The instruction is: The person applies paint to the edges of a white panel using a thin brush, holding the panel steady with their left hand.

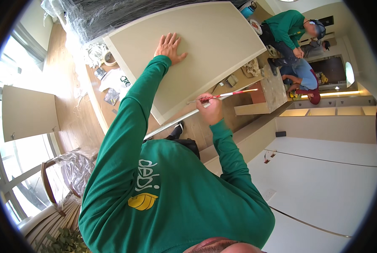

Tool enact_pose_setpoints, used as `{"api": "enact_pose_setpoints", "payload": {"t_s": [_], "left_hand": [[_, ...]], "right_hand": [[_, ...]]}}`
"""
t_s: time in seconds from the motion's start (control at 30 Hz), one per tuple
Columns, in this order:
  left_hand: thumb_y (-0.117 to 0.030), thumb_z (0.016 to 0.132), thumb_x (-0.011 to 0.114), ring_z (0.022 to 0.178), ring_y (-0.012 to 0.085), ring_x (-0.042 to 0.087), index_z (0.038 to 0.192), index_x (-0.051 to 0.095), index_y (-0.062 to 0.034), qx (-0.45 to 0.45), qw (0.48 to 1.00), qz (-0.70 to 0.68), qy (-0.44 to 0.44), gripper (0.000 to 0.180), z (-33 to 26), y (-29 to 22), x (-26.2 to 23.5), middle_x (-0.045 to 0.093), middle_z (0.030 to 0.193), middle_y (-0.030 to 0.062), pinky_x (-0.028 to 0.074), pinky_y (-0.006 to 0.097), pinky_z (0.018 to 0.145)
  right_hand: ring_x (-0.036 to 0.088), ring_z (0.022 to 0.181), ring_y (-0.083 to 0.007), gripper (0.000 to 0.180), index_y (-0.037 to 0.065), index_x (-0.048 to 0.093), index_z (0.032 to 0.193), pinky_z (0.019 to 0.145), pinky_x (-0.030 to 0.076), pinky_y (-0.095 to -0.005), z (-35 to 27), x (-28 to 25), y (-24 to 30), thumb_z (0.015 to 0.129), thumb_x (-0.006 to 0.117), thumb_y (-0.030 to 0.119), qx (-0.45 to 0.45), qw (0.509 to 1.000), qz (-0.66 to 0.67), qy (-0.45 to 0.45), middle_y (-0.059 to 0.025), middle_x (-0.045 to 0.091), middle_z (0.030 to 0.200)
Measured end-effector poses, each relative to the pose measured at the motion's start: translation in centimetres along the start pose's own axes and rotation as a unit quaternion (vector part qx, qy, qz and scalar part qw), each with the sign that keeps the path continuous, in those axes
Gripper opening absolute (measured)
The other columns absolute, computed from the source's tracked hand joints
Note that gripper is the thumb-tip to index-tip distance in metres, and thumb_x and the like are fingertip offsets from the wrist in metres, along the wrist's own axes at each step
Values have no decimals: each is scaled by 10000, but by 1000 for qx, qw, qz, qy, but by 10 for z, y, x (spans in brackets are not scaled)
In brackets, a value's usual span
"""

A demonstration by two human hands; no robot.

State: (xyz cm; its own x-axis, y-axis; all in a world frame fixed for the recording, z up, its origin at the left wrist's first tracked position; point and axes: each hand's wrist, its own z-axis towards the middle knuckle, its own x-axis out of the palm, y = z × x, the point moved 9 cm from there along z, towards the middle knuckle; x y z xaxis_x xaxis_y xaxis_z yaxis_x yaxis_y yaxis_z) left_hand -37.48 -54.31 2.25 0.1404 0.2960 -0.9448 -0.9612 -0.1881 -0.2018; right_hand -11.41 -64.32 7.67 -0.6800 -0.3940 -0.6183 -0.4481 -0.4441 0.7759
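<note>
The left hand (pixel 170 47) lies open and flat on a large beige cabinet panel (pixel 188 55); it looks stiff, broad, probably heavy, best gripped by its edges. The right hand (pixel 209 109) pinches a thin, light red-handled paintbrush (pixel 228 95) at the panel's lower edge.
</note>
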Motion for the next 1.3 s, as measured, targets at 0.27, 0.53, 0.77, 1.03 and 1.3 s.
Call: {"api": "enact_pose_setpoints", "payload": {"t_s": [0.27, 0.53, 0.77, 1.03, 1.3], "left_hand": [[-661, 917, 464, 1533, 297, 202, 1543, 364, -84, -1, 1000, -4, -2, 857, 0, 2, 0, 283, 1636, 139, 117, 465, 1263], [-673, 911, 452, 1532, 310, 203, 1548, 356, -75, 6, 1000, -12, -11, 880, 1, 2, 1, 281, 1637, 141, 115, 475, 1262], [-684, 916, 423, 1540, 298, 181, 1564, 327, -82, -1, 1000, 1, 12, 890, 0, 4, 3, 260, 1647, 133, 101, 471, 1265], [-638, 916, 491, 1537, 297, 189, 1545, 357, -88, 3, 1000, -13, 13, 846, 2, -3, 1, 274, 1639, 139, 117, 463, 1264], [-578, 913, 569, 1532, 304, 207, 1529, 381, -85, 7, 1000, -24, -5, 812, 0, -2, -12, 303, 1625, 149, 130, 468, 1259]], "right_hand": [[704, 752, -171, 76, 13, 666, 876, 728, 559, -304, 30, -42, -31, 826, 714, 45, -13, 998, -17, -58, -85, 698, 786], [685, 748, -160, 75, 28, 649, 874, 723, 552, -308, 49, -66, -59, 828, 706, 44, 13, 996, -22, -81, -70, 679, 779], [699, 760, -192, 92, 20, 655, 895, 730, 553, -317, 47, -71, -41, 836, 713, 58, -45, 989, -89, -111, -89, 694, 795], [697, 814, -148, 79, 21, 686, 912, 766, 545, -286, 4, -20, 6, 850, 722, 53, -24, 1000, -15, 7, -86, 720, 875], [649, 819, -93, 128, -7, 685, 978, 751, 529, -239, 16, -154, -174, 871, 736, 42, 39, 917, 242, -315, -51, 710, 935]]}}
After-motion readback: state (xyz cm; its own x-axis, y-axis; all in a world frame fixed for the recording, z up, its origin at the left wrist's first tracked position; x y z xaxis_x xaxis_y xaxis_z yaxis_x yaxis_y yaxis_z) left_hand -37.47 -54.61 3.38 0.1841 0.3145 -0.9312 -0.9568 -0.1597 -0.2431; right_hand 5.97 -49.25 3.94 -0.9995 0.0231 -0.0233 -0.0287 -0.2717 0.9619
